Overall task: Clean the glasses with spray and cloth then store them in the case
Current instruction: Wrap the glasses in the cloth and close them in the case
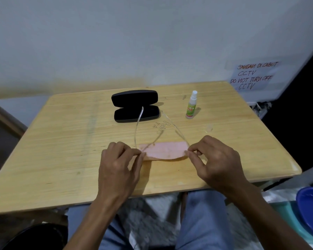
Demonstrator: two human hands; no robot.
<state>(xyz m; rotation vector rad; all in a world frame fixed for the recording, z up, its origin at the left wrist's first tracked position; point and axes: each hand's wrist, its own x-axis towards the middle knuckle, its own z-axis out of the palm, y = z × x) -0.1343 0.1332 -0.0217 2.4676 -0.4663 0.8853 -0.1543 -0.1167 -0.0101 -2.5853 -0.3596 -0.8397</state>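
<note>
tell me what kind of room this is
Probably a plain back room or utility corner rather than a shop: a small wooden table pushed against a bare white wall, with a handwritten "do not turn off CCTV" notice taped beside it.

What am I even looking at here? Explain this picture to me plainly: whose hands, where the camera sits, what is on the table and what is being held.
There is no machine here. A person is doing the job with bare hands, and the single picture comes from a wide-angle camera worn on their head, looking forward and down.

The left hand and the right hand each pinch one end of a pair of clear-framed glasses, whose arms point away toward the wall. A pink cloth lies along the front of the glasses between the two hands; whether it rests on the table or is held with the frame is hard to tell.

On the wooden table farther back stand an open black glasses case and, to its right, a small upright spray bottle. A handwritten CCTV notice hangs on the wall.
</note>
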